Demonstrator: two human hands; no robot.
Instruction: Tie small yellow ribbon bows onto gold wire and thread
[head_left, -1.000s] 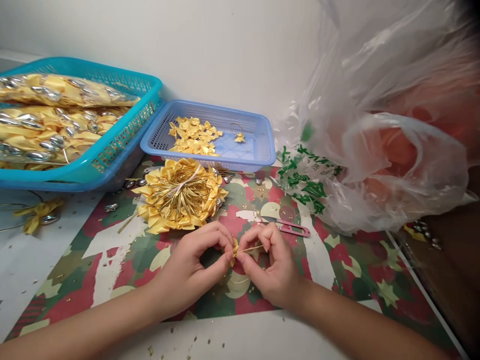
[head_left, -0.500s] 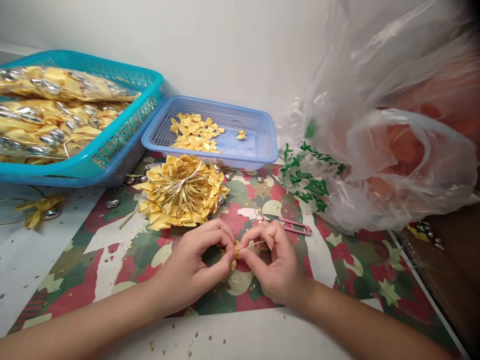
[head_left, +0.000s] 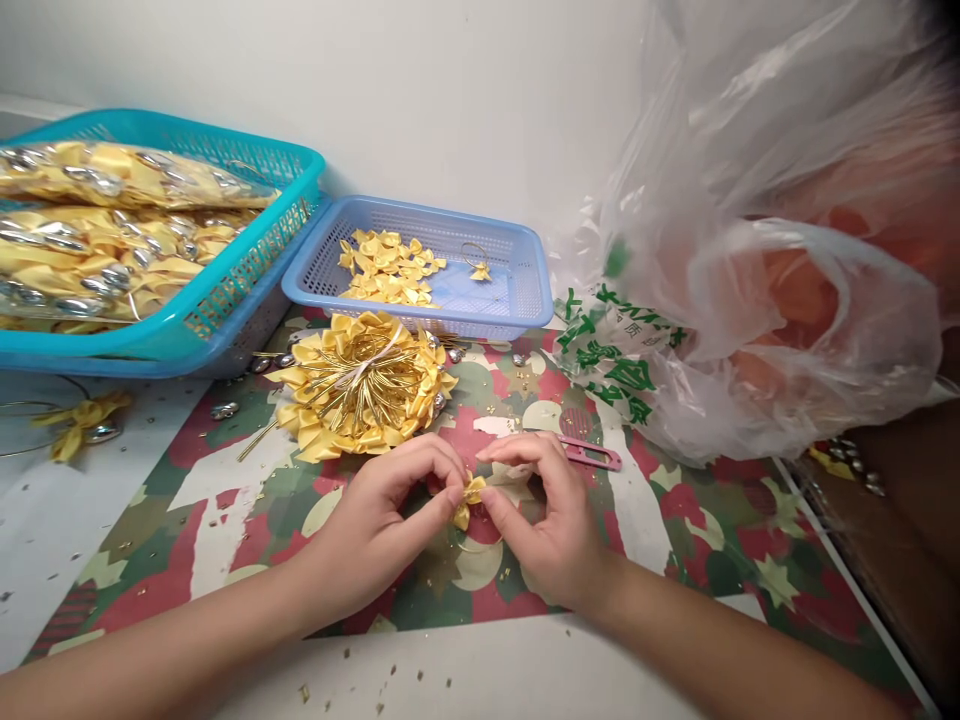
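A small yellow ribbon bow [head_left: 463,513] with a thin gold cord is low over the patterned sheet, between my hands. My left hand [head_left: 401,510] is closed in a pinch on the bow's left side. My right hand [head_left: 551,515] has its thumb tip at the bow's right edge, while its index finger is lifted apart from the thumb. Part of the bow is hidden behind the left fingertips. Just beyond my left hand lies a round bundle of yellow bows [head_left: 364,385], its gold cords gathered by a pale tie in the middle.
A blue basket [head_left: 536,285] at the back holds loose yellow bows. To its left, a turquoise basket [head_left: 247,270] carries bagged bows with silver beads. A pink-handled cutter [head_left: 592,455] lies beyond my right hand. Crumpled plastic bags [head_left: 787,370] fill the right side.
My right index finger has lifted away from the thumb, letting go of the gold cord it had pinched. More of the bow now shows. My left hand keeps its pinch.
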